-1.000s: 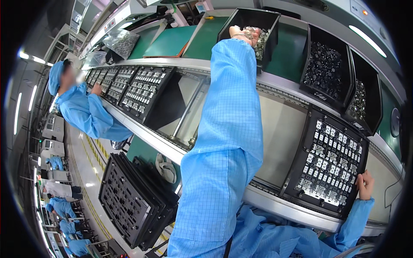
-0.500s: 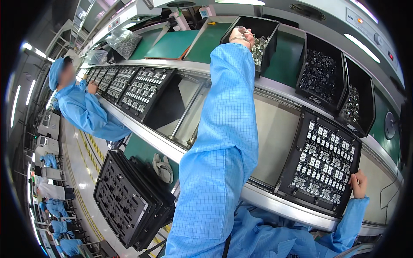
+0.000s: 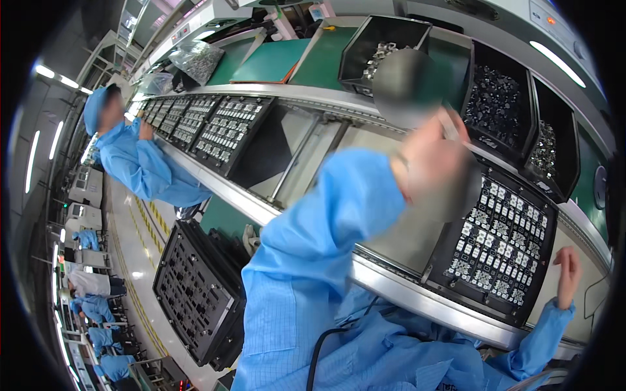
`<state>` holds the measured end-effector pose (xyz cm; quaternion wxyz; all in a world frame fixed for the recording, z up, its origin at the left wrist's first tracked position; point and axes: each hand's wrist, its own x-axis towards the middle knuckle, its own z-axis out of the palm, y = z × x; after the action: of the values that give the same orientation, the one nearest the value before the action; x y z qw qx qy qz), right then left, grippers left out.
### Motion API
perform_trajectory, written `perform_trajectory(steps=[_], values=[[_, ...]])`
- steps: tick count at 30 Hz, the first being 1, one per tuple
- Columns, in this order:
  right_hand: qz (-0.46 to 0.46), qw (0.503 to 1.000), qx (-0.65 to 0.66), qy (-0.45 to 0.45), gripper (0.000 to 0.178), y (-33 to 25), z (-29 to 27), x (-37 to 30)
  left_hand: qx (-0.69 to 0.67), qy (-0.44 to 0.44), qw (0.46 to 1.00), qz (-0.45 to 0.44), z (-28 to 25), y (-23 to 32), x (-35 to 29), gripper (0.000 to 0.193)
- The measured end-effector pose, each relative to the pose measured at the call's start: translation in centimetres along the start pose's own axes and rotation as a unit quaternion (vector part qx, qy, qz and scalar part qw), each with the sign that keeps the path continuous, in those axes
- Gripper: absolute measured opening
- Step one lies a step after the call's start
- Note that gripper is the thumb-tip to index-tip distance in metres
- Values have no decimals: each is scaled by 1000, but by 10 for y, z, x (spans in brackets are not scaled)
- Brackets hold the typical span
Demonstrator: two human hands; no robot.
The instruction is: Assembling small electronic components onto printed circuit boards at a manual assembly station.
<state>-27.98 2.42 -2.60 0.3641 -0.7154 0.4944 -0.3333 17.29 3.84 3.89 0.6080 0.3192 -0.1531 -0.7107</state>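
Observation:
My left hand (image 3: 433,156) is over the conveyor, just left of a black tray (image 3: 435,257) that carries rows of small white-and-silver parts (image 3: 502,238). Its fingers are closed around a pale bit (image 3: 450,125) too blurred to name. Beyond the hand stands a black bin (image 3: 357,57) with small silvery metal parts (image 3: 379,57) inside; a blurred patch covers its near right side. My right hand (image 3: 567,277) is raised off the tray's right edge, fingers stretched out and holding nothing visible.
Two black bins of small parts, one dark (image 3: 493,104) and one silvery (image 3: 543,153), stand behind the tray. More filled trays (image 3: 228,130) line the conveyor toward a co-worker (image 3: 134,153) at left. Stacked black trays (image 3: 195,293) stand below the metal rail (image 3: 391,280).
My left hand has come out of the bin of silvery parts and back toward the filled tray. My right hand has left the tray's edge and moved slightly right.

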Motion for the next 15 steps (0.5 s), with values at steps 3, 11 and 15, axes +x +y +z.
perform_trajectory(steps=[3, 11, 15], values=[[-91, 994, 52, -19, 24, -77, 30, 1, -23, -63, 980, -190, -2, -86, -27, 16], [-107, 971, 86, -195, 31, -130, 137, 3, 126, -123, 953, -245, 6, -123, -56, 17], [-153, 968, 79, -180, 26, -127, 142, 1, 136, -133, 949, -250, 5, -122, -59, 11]])
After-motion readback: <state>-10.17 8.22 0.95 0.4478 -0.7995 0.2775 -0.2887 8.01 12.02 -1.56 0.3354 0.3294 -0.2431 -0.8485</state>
